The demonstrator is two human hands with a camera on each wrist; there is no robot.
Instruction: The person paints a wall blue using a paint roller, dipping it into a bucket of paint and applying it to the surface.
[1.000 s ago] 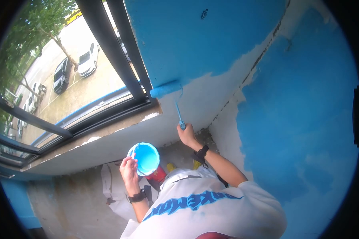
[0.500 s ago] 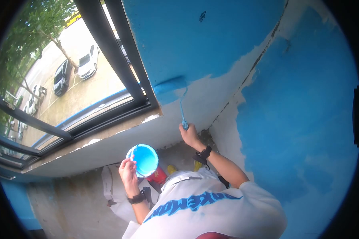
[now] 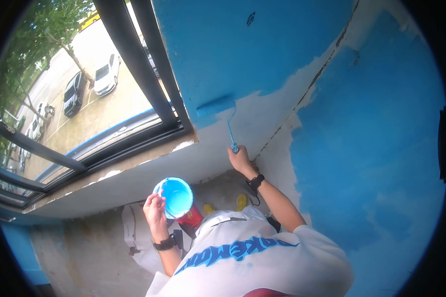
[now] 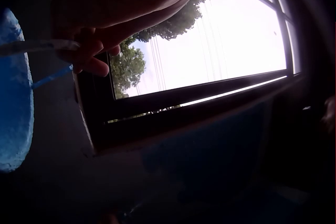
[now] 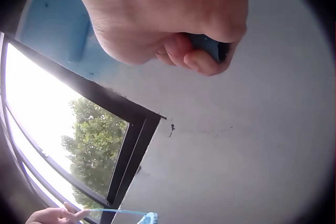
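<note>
My right hand grips the handle of a paint roller, its sleeve lying against the wall right at the lower edge of the blue paint, close to the window frame. In the right wrist view, curled fingers wrap the dark end of the roller's grip. By its bail handle, my left hand holds a small bucket of bright blue paint at waist height. The left wrist view shows those fingers bent around the handle, with the bucket's paint-smeared rim beside them.
A dark-framed window with a rough sill stands to the left. Blue paint covers much of the right wall, with bare pale patches along the corner. Below are a red container, white sheeting and yellow shoe tips.
The roller has moved rightward from the window edge, leaving fresh blue on the wall beside the frame. My right hand has risen slightly and shifted right; the bucket has drifted a little left.
</note>
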